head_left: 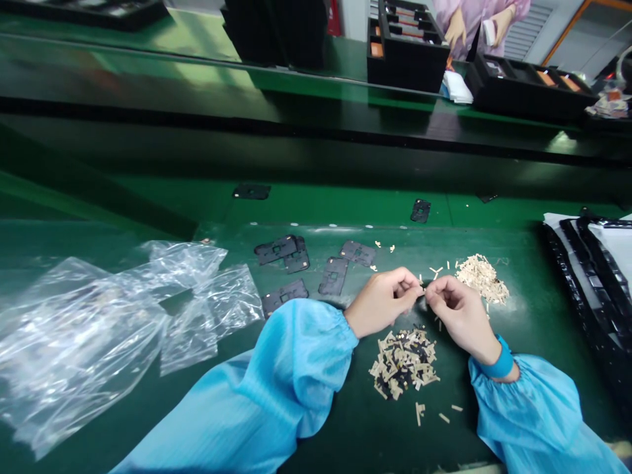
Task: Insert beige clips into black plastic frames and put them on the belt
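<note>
My left hand [382,299] and my right hand [460,313] meet above the green table, fingertips almost touching. Between the left thumb and forefinger is a tiny pale strip [422,290]. The right thumb and forefinger are pinched at its other side; what they grip is too small to make out. Just below the hands lies a pile of small beige and black pieces [403,362]. Beyond my right hand sits a second pile of pale tan strips [482,279]. Several flat black plastic plates [334,275] lie to the left of my left hand.
Crumpled clear plastic bags [89,329] cover the left side. Black trays [592,276] are stacked at the right edge. Across a raised ledge stand black boxes [409,56], near a person in a pink sleeve [521,8]. A few loose strips [444,418] lie near the front.
</note>
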`<state>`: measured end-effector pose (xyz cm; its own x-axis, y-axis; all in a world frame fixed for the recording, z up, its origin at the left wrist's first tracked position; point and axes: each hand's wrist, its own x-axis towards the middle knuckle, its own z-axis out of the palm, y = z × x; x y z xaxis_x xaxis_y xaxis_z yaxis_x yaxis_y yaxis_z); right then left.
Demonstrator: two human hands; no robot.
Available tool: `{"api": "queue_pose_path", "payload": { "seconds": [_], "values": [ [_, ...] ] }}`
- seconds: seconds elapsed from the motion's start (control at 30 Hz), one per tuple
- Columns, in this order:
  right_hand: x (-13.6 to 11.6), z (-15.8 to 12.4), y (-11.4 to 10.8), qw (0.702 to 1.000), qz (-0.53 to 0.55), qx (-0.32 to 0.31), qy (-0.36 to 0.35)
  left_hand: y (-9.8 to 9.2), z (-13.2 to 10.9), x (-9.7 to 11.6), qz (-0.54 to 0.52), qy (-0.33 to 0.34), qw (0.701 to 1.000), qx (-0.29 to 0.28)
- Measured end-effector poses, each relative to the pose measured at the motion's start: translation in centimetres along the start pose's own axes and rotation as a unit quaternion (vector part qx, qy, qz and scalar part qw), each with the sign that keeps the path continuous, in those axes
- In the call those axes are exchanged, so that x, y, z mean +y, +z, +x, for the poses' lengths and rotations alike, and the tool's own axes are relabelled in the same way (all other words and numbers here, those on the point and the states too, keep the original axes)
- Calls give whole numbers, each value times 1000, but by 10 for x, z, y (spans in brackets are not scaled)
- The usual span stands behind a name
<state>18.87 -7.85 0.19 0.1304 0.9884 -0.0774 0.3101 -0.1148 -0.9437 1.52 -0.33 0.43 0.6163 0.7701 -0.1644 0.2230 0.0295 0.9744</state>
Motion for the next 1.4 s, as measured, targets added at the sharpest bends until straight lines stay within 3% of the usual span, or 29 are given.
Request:
{"api": "queue_pose_path", "payload": {
  "seconds": [0.23,0.53,0.9,1.03,1.13,1.27,1.4],
  "values": [
    [-4,2,4,999,41,16,7,2,0,-1,-5,5,1000,11],
    [-3,1,6,996,69,45,19,7,-5,-6,77,113,988,65],
    [-3,1,4,1000,12,26,6,5,-2,-11,59,73,994,47],
    [-4,3,3,999,37,33,12,3,-1,-8,84,72,989,101],
    [-5,4,1,998,47,47,18,0,1,-6,120,89,980,129],
    [-5,4,0,998,41,52,16,0,3,-7,168,117,971,125],
    [-5,4,2,998,36,57,8,1,3,-8,138,118,978,103]
  ]
}}
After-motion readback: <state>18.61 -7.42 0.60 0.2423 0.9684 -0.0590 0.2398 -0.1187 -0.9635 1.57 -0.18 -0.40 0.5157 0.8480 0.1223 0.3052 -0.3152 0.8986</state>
